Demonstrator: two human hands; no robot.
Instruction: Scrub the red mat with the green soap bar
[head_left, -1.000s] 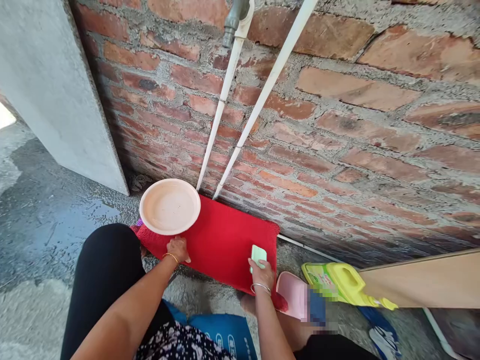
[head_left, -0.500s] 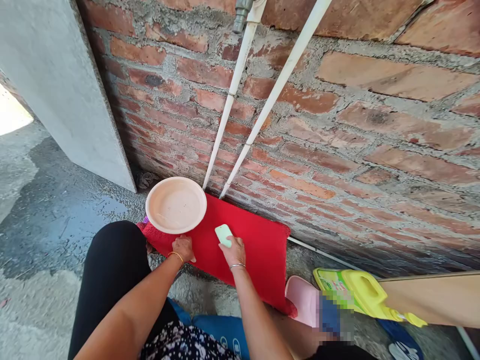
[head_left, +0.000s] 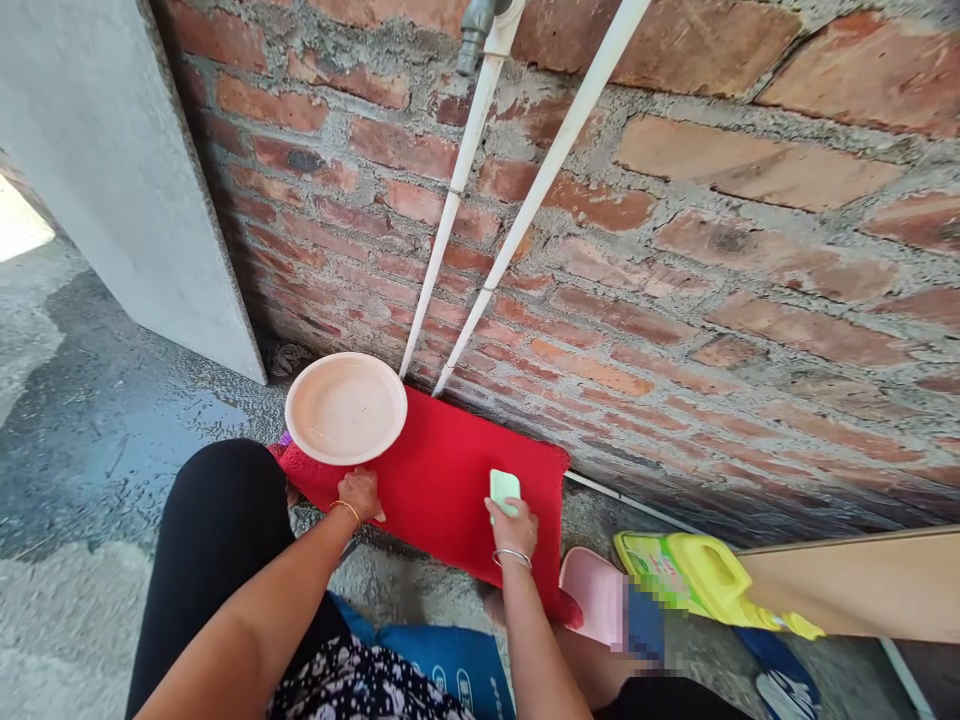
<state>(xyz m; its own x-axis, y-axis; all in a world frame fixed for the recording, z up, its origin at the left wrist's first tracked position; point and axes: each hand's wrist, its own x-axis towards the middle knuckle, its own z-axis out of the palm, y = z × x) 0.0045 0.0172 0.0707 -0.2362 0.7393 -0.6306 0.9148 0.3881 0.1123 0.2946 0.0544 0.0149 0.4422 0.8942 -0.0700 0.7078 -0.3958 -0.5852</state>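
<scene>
From the right hand point(head_left: 519, 530), bare red cloth point(head_left: 446, 465) leaves room at nine o'clock; basin point(head_left: 346, 412) blocks ten, brick wall point(head_left: 600, 340) twelve.

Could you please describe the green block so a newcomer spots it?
Below the brick wall lies a red cloth. Near its right end, the right hand grips the block, pale green and much smaller than the pinkish basin at the other end.

Basin point(head_left: 346, 410) on cloth point(head_left: 457, 450) (L end).
</scene>
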